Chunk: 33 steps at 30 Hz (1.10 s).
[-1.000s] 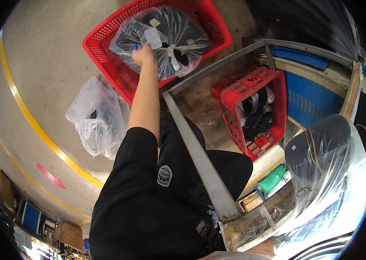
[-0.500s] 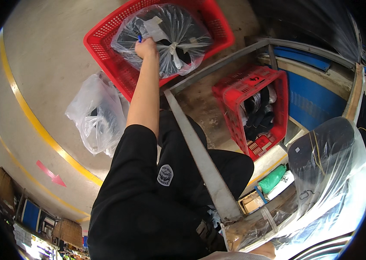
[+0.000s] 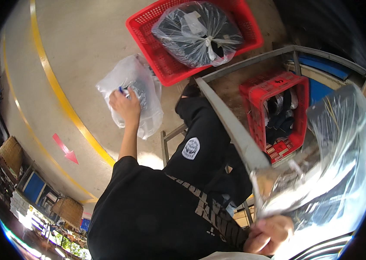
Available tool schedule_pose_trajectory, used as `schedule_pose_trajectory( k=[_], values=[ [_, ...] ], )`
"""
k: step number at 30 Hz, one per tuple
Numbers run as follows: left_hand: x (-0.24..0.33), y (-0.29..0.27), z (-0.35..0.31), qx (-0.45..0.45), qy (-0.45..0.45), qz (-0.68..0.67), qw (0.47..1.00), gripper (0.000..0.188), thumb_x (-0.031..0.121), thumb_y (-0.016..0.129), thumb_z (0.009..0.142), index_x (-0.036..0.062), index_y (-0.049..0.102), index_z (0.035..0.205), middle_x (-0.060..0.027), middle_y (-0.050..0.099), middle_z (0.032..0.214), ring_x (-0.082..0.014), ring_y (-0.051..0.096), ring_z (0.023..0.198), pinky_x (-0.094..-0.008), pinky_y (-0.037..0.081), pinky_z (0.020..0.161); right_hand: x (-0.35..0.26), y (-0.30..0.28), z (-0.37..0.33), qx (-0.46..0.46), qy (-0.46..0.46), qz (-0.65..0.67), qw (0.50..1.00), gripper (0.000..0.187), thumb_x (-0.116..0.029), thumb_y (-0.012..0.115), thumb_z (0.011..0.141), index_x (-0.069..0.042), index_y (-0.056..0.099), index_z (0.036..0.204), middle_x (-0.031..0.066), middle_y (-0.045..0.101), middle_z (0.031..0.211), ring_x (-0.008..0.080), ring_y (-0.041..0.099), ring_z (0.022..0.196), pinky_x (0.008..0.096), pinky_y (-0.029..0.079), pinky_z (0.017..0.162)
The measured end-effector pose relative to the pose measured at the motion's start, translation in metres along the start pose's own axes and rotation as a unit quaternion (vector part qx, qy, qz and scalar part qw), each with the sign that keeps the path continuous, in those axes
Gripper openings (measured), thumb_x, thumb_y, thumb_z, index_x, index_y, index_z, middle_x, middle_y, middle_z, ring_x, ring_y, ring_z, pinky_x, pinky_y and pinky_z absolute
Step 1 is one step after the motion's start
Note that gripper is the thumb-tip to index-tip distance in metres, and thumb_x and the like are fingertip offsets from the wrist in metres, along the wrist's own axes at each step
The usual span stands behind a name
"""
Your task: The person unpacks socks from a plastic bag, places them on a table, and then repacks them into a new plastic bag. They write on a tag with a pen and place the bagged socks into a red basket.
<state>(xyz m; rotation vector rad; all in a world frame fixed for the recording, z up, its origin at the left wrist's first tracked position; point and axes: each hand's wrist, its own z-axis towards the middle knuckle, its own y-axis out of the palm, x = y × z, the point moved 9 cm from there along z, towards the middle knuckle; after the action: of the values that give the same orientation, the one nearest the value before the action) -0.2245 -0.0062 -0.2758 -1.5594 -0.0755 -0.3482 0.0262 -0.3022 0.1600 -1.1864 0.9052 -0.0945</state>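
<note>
My left hand (image 3: 126,106) is closed around a small blue-tipped tool (image 3: 121,89), too small to make out as pen or snips. It is over a whitish plastic bag (image 3: 147,122) on the floor with dark contents; whether it touches the bag, I cannot tell. Beyond it, a knotted clear plastic bag (image 3: 170,32) of dark goods lies in a red perforated basket (image 3: 159,71). At the lower right my right hand (image 3: 272,234) has its fingers curled in, beside clear plastic (image 3: 343,143) on the worktable; anything inside the fingers is hidden.
A metal frame bar (image 3: 230,121) runs between me and a second red crate (image 3: 256,115) on its side, holding dark pieces. Yellow floor lines (image 3: 59,93) and a pink arrow (image 3: 65,149) mark the floor at left. Woven baskets (image 3: 68,211) stand lower left.
My left hand has left the bag in the red basket and come back to the whitish bag, still holding the blue-tipped tool. My right hand now shows more fully.
</note>
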Motion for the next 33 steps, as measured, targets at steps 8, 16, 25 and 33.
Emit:
schedule_pose_trajectory(
  k=[8,16,25,33],
  values=[
    [-0.196,0.032,-0.09,-0.091,-0.327,0.039,0.94,0.064,0.039,0.083,0.082,-0.0087,0.056,0.115,-0.0258,0.066,0.11,-0.0445,0.062,0.11,-0.0544,0.054,0.093,-0.009,0.009,0.01,0.044,0.017,0.045,0.998,0.015,0.004,0.06,0.09,0.002,0.072,0.098,0.0062,0.064,0.073,0.0123,0.044,0.05,0.027,0.036,0.052],
    [-0.181,0.045,-0.084,-0.169,-0.42,-0.679,0.577,0.019,0.011,0.066,0.09,0.006,0.059,0.107,-0.0112,0.066,0.103,-0.027,0.069,0.086,-0.0443,0.06,0.077,-0.011,0.006,0.012,0.049,0.049,0.058,0.996,0.008,-0.001,0.062,0.097,0.0,0.071,0.098,0.0052,0.059,0.068,0.0147,0.054,0.058,0.0295,0.042,0.059],
    [-0.068,-0.146,-0.009,-0.206,-0.191,-0.63,0.724,0.025,0.005,0.063,0.094,0.0131,0.046,0.11,-0.0089,0.067,0.109,-0.0217,0.07,0.096,-0.0367,0.059,0.08,-0.016,-0.001,0.008,0.136,-0.052,0.084,0.986,0.002,-0.004,0.072,0.09,-0.002,0.071,0.09,0.0097,0.067,0.074,0.0181,0.06,0.055,0.0296,0.046,0.055],
    [0.02,-0.294,-0.029,-0.185,-0.111,-0.712,0.668,0.025,0.001,0.055,0.087,0.0136,0.046,0.106,-0.0174,0.067,0.115,-0.0341,0.067,0.116,-0.0474,0.054,0.097,-0.086,0.085,-0.017,-0.03,-0.149,0.175,0.973,0.028,-0.018,0.079,0.087,-0.003,0.072,0.109,0.0123,0.072,0.095,0.0263,0.068,0.07,0.0337,0.055,0.067]
  ],
)
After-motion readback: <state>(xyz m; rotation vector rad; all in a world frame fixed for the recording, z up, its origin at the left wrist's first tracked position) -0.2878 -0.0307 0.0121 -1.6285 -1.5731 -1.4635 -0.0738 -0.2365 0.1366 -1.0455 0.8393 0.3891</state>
